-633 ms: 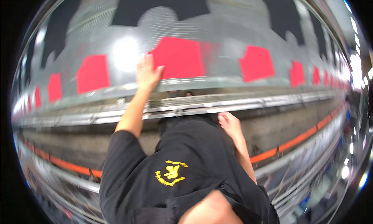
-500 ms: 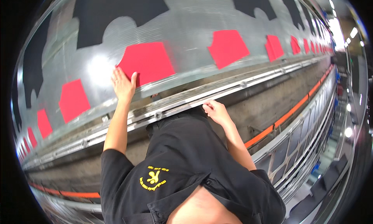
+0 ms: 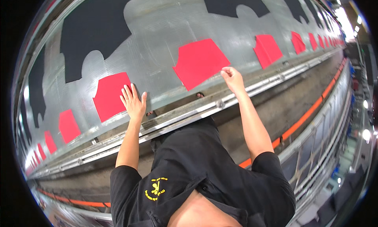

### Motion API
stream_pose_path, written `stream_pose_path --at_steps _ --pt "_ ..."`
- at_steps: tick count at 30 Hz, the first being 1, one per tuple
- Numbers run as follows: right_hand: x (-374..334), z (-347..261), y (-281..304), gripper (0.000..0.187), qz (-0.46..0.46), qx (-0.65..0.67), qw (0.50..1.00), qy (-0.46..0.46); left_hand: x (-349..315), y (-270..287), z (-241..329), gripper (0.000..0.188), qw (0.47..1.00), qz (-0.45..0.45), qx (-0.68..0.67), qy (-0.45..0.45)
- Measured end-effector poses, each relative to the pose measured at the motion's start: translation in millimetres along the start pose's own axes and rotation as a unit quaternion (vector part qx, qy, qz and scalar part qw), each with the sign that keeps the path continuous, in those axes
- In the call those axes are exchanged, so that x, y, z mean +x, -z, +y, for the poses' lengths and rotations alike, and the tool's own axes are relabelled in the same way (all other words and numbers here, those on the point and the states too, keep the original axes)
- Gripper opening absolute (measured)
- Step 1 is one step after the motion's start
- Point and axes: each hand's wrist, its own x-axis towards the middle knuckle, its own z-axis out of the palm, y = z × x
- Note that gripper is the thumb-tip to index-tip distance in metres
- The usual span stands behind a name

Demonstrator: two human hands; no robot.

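Note:
A red fabric piece (image 3: 108, 97) lies flat on the shiny grey surface at left. My left hand (image 3: 134, 105) is open, its fingers spread over the right side of that piece. Farther right lies a larger red fabric piece (image 3: 201, 63). Its lower right edge is met by my right hand (image 3: 234, 80), thumb and forefinger pinched together there; the fingertips hide how much fabric is between them.
Black fabric pieces (image 3: 94, 28) lie along the far side of the grey surface (image 3: 157, 38). More red pieces (image 3: 268, 50) run in a row both ways. A metal rail (image 3: 185, 113) borders the near side; an orange strip (image 3: 311, 111) runs behind me at right.
The fabric pieces sit farther left and lower in view. My right hand has risen from the rail to the larger red piece. My left hand now rests on its piece's right side.

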Motion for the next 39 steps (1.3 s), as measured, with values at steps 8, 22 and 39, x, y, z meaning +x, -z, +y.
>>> stream_pose_path --at_steps 8,22,39 --pt "152 -4 -35 0.037 -0.038 -0.091 0.988 0.120 -45 8 106 0.093 0.984 -0.077 -0.114 0.117" --pt "214 -15 -44 0.022 -0.174 -0.235 0.934 0.205 -63 28 188 0.061 0.897 0.044 -0.392 0.202" --pt "118 -78 -28 0.023 -0.356 -0.162 0.865 0.315 21 52 204 0.086 0.924 -0.005 -0.375 0.069"
